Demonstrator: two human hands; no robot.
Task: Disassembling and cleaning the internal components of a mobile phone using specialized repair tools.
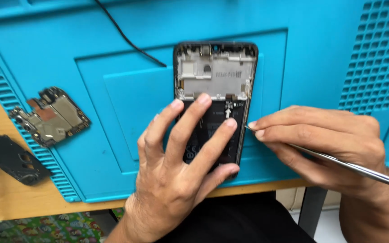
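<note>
Left hand (181, 166) presses flat on the opened phone (214, 90), long axis twelve-to-six; right hand (320, 135), at three o'clock, pinches a metal pry tool (352, 167).

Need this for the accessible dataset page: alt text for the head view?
A left hand presses on an opened phone on a blue mat, while the right hand holds a thin metal tool at the phone's right edge. A removed circuit board lies at left.

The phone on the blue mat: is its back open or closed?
Open. The phone lies with no back cover: its bare metal frame and black battery show. The left hand presses on the battery.
</note>
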